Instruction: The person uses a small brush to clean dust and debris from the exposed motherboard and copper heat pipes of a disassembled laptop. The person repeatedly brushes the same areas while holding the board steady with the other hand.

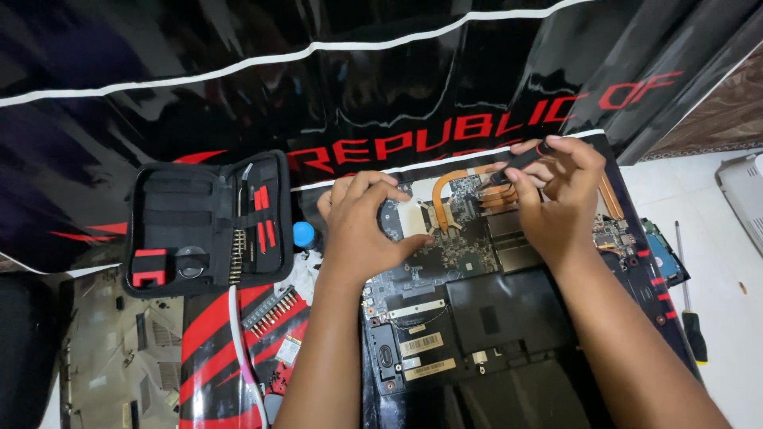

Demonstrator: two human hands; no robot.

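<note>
- My right hand was closed around a black screwdriver with a red band, pinched between thumb and fingers, its tip angled down toward the copper pipes.
- My left hand held nothing; its fingers were curled and its thumb rested on the board beside a pale patch near the pipes.
- The laptop lay open-backed in front of me, bottom cover off, with the board and copper pipes in its far half and the black battery in its near half.
- Both hands hovered over the far half of the laptop, near each other but apart.
- A black tool case lay open to the left, well apart from my left hand, with red-handled tools and a row of bits strapped inside.
- A loose bit rack lay just below the case, on a red-and-black mat.
- A blue cap stood between the case and my left hand.
- A second screwdriver lay on the white bench to the right of the laptop.
</note>
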